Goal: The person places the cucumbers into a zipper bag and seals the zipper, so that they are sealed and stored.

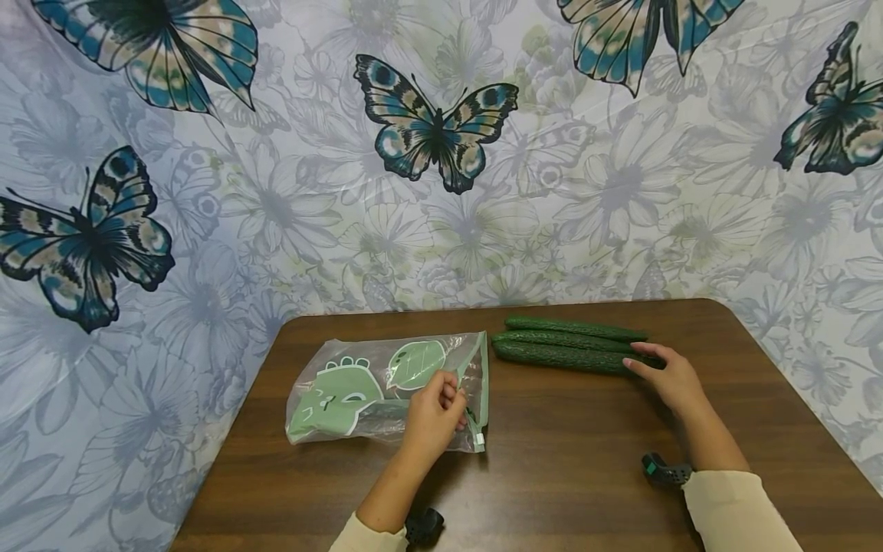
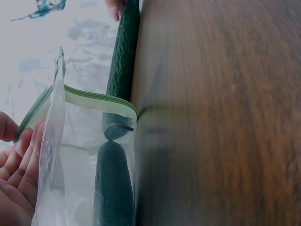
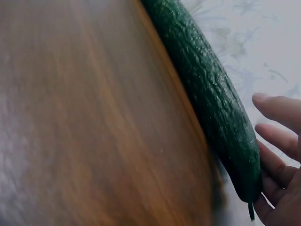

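My left hand (image 1: pixel 434 410) pinches the green zip edge of a clear zip bag (image 1: pixel 476 360) printed with green cartoon shapes. The bag lies on the table, its mouth facing right; in the left wrist view its zip edges (image 2: pixel 99 96) stand apart. Through the clear wall a dark green, cucumber-like shape (image 2: pixel 113 183) shows. Several cucumbers (image 1: pixel 559 354) lie side by side to the right of the bag. At their right end is my right hand (image 1: pixel 672 379), thumb and fingers spread about the nearest cucumber (image 3: pixel 211 103). Whether they touch it is hard to tell.
The brown wooden table (image 1: pixel 559 452) has its far edge just behind the cucumbers. Behind it hangs a cloth (image 1: pixel 441 253) with butterflies and flowers. Dark wrist devices (image 1: pixel 665 469) sit at both wrists.
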Demonstrator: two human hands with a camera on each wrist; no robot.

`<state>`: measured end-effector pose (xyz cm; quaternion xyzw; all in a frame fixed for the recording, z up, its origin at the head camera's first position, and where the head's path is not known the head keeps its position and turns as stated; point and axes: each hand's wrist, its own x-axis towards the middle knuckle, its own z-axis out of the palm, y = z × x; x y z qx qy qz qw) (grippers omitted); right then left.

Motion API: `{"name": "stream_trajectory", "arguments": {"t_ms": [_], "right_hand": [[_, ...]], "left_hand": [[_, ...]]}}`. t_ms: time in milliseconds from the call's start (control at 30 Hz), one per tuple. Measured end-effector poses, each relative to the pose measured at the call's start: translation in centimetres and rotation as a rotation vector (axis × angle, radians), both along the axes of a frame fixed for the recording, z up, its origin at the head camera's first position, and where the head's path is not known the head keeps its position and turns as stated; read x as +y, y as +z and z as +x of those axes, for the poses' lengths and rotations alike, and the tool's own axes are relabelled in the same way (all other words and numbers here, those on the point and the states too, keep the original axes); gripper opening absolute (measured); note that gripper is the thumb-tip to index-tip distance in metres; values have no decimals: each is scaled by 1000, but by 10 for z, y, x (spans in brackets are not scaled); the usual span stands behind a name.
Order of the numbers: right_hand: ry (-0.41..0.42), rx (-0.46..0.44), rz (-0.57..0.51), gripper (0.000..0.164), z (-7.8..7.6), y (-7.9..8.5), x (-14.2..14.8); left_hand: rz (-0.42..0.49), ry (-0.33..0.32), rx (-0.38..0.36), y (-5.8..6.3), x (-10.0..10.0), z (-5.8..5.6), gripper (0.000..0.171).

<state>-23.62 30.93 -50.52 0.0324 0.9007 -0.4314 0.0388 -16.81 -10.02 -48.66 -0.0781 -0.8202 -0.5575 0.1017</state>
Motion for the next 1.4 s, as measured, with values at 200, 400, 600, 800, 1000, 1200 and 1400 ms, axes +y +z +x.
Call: {"name": "stream_trajectory", "arguments": {"t_ms": [200,400,600,800,1000,1200,1400], "right_hand": [[78,8,99,72,-4,-5,2],[103,44,156,65,-4,-4,0],[144,-26,181,70,0,-1,1],[202,-69,178,75,5,-4,2],[199,-36,177,71,10,-6,1],[184,-21,147,69,17,-11,2],[178,-21,127,70,24,-12,3]], "left_hand": [[2,-1,-2,1,0,0,7],[1,5,-4,1,0,-1,8],[10,3,-11,1,1,-1,9],[4,2,-12,1,0,-1,9],[1,0,-5,1,-1,-2,8],[-8,4,0,1,0,-1,10],[-1,5,-11,1,0,-1,9]]}}
